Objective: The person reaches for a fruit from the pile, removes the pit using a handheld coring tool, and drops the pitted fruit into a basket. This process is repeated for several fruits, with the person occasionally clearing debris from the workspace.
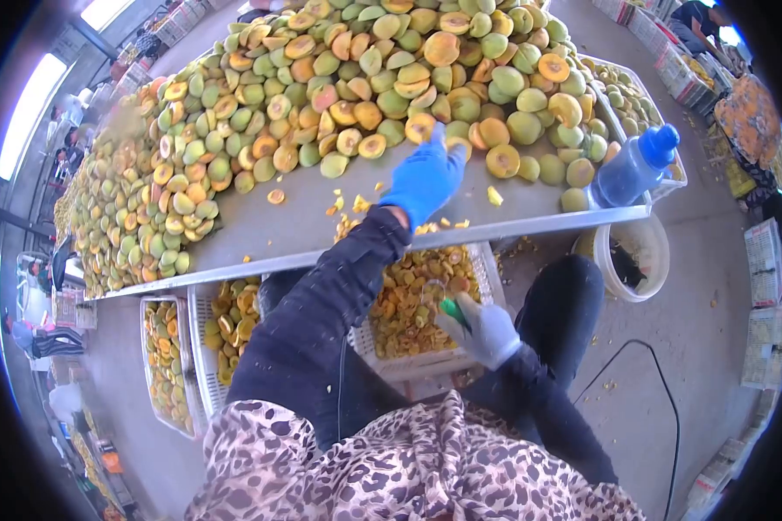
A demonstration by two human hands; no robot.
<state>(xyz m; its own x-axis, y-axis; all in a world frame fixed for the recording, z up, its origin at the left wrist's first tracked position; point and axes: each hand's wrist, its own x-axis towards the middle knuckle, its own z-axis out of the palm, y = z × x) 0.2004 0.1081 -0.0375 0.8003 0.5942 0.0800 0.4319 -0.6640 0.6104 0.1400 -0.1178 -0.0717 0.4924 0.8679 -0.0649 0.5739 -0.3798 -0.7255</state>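
Observation:
My left hand [421, 181], in a blue glove, reaches over the metal table [291, 227] with its fingers stretched out. Its fingertips are right at a halved peach-like fruit [420, 128] on the near edge of a big heap. My right hand [492, 334], in a pale grey glove, is lower, in front of the table edge. Its fingers wrap round a green-handled tool [453, 313] whose thin metal end points over a white crate [492, 271]. Yellow fruit scraps [408, 313] fill this crate between my knees.
A blue-capped bottle [630, 169] stands at the table's right corner, above a white bucket [656, 265]. Crates of fruit halves [167, 356] sit below left. A black cable [660, 373] lies on the floor at right. Other people work along both sides.

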